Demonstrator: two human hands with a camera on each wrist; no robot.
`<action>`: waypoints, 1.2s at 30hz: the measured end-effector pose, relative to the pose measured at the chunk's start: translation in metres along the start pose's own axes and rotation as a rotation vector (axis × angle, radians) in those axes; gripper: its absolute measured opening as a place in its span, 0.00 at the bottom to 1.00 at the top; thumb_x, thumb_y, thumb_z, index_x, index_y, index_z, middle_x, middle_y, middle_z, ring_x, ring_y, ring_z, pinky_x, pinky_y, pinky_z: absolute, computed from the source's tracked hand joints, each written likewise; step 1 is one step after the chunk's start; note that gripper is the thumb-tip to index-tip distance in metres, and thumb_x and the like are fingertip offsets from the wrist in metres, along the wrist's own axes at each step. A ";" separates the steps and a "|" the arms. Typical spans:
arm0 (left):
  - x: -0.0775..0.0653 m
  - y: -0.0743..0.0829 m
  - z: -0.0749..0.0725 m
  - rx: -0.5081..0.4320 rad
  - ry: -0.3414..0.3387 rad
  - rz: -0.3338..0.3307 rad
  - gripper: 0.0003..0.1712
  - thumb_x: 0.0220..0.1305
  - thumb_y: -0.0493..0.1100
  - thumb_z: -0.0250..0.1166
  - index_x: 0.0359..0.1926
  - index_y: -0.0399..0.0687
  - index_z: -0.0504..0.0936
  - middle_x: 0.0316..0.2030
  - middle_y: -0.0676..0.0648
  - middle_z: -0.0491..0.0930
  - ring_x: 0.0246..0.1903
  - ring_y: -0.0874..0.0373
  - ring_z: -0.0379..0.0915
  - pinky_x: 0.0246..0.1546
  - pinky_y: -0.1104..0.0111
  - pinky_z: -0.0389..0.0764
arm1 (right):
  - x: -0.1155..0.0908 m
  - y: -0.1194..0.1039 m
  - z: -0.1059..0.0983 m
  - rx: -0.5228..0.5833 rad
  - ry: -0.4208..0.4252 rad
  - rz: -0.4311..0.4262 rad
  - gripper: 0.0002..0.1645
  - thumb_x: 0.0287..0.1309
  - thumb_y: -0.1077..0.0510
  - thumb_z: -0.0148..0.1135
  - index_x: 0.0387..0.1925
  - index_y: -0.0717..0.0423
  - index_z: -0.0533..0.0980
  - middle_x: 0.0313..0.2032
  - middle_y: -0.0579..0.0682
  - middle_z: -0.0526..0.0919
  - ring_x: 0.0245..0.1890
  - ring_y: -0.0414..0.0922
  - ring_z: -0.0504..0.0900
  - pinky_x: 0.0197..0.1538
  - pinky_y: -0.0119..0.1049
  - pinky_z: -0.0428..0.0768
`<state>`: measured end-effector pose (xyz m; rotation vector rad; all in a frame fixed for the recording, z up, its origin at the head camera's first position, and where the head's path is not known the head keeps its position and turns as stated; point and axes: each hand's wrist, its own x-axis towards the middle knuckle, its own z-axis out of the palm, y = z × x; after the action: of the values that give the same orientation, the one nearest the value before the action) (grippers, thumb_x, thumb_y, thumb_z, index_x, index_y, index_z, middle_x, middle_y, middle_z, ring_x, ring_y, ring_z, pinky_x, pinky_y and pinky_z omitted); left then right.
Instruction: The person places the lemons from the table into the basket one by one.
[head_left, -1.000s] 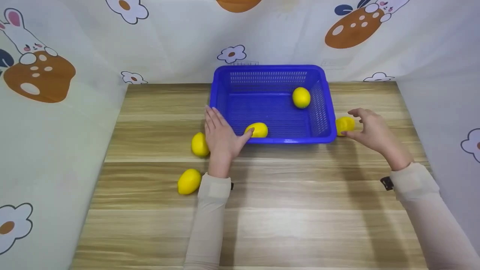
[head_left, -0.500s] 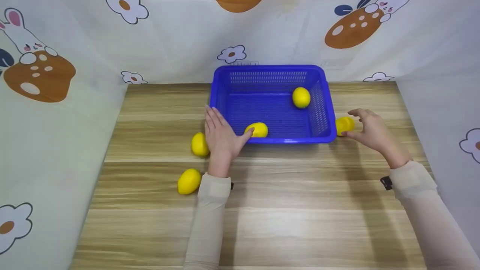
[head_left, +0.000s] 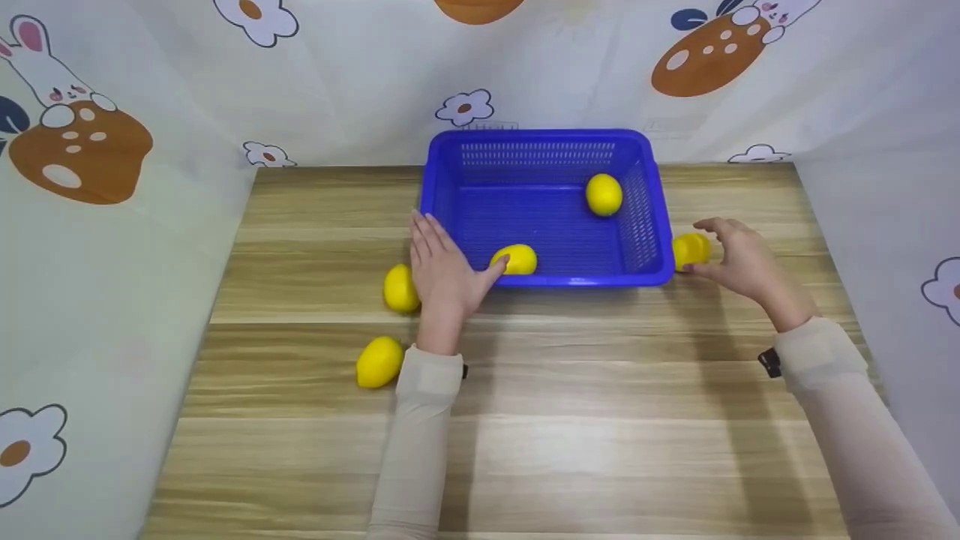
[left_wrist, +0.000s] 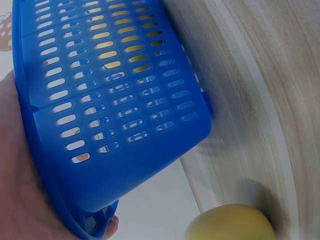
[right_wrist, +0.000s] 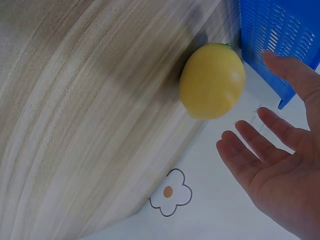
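Note:
A blue plastic basket [head_left: 555, 280] with slotted walls stands at the back of the wooden table, one yellow lemon [head_left: 604, 195] at its right side and another lemon [head_left: 519, 260] by the near wall. My left hand [head_left: 444, 281] rests over its near-left corner, fingers straight along the left rim and thumb across the front rim. Beside the right wall a third lemon [right_wrist: 212, 81] lies on the table. Around it, my right hand [head_left: 742, 259] is spread with thumb and fingers apart; the right wrist view shows a gap between fingers and lemon.
Left of the basket, one lemon [head_left: 400, 289] lies close beside the left hand, and another lemon [head_left: 379, 362] sits nearer, beside the left cuff. Printed fabric walls [head_left: 555, 67] enclose the table [head_left: 570, 427] at the back and sides.
The right forearm has shifted slightly leftward, while the right hand stays around the lemon. My left hand, the basket and the lemons keep their places.

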<state>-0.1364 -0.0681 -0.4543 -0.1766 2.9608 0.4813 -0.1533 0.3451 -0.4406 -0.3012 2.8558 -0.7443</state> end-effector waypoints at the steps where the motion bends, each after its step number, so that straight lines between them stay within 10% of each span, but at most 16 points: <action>1: 0.000 0.000 0.000 0.000 0.001 0.000 0.77 0.63 0.84 0.52 0.81 0.28 0.29 0.82 0.28 0.24 0.84 0.39 0.23 0.84 0.56 0.37 | 0.000 0.000 0.000 0.000 -0.001 0.002 0.42 0.61 0.60 0.75 0.69 0.77 0.66 0.67 0.79 0.69 0.65 0.76 0.70 0.69 0.73 0.67; 36: 0.001 0.000 0.002 0.004 0.016 0.009 0.77 0.63 0.84 0.52 0.81 0.28 0.30 0.82 0.28 0.25 0.84 0.39 0.24 0.84 0.55 0.39 | 0.019 0.018 0.012 0.013 -0.051 -0.005 0.47 0.53 0.62 0.77 0.70 0.75 0.66 0.68 0.82 0.65 0.66 0.78 0.66 0.71 0.76 0.62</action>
<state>-0.1367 -0.0679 -0.4564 -0.1679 2.9792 0.4774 -0.1718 0.3506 -0.4623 -0.3215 2.8020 -0.7451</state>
